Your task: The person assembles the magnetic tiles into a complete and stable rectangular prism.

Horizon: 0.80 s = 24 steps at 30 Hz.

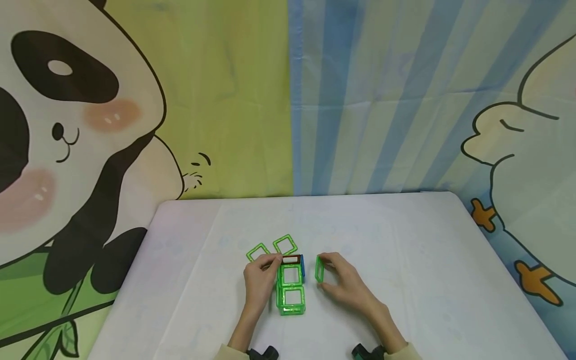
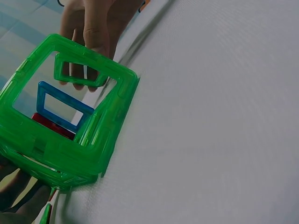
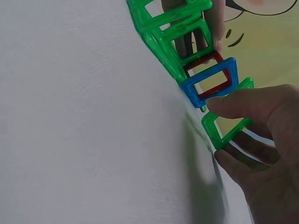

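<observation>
A boxy build of green magnetic tiles (image 1: 291, 286) stands upright on the table. At its far end are a red magnetic tile (image 3: 226, 77) and a blue magnetic tile (image 3: 189, 88). My left hand (image 1: 260, 285) is on the build's left side, thumb and fingertips pinching the red tile's left end. Right of the build, with a gap between, my right hand (image 1: 351, 286) holds a green magnetic tile (image 3: 211, 134) on edge between thumb and fingers. In the left wrist view the build's near green frame (image 2: 117, 135) partly covers both hands.
Two loose green tiles, one on the left (image 1: 253, 249) and one on the right (image 1: 282, 239), lie just beyond the build. The white table (image 1: 405, 235) ends at printed curtains (image 1: 252, 125) behind. A dark wrist strap shows on each forearm.
</observation>
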### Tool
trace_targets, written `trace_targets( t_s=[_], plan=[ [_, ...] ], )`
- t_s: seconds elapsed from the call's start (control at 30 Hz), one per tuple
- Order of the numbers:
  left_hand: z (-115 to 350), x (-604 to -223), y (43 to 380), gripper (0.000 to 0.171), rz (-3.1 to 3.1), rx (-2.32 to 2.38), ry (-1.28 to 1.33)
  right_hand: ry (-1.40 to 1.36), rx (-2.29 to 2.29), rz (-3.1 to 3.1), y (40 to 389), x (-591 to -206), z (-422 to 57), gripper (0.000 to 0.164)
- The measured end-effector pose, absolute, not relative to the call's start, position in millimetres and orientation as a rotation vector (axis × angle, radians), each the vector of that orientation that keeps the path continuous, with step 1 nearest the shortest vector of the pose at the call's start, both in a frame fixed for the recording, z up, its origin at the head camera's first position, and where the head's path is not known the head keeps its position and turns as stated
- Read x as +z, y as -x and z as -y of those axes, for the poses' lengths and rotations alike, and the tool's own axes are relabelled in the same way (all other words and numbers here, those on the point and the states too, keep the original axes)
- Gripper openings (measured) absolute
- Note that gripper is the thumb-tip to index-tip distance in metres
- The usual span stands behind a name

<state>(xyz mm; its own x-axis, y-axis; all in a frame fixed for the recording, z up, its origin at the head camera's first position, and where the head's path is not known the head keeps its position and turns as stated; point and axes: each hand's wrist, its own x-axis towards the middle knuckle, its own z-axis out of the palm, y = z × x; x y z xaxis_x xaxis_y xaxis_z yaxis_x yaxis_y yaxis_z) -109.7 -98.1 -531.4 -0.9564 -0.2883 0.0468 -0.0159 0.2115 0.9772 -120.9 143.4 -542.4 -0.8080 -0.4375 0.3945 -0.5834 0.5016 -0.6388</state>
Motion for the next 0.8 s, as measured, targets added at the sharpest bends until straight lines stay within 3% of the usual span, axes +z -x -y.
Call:
trace_targets(
  t_s=[0.8],
  plan=[
    [98,-531,110,0.008,2.266,-1.816,-0.3,-0.932,1.274,2.457,99,-549,-144,0.073]
  ],
)
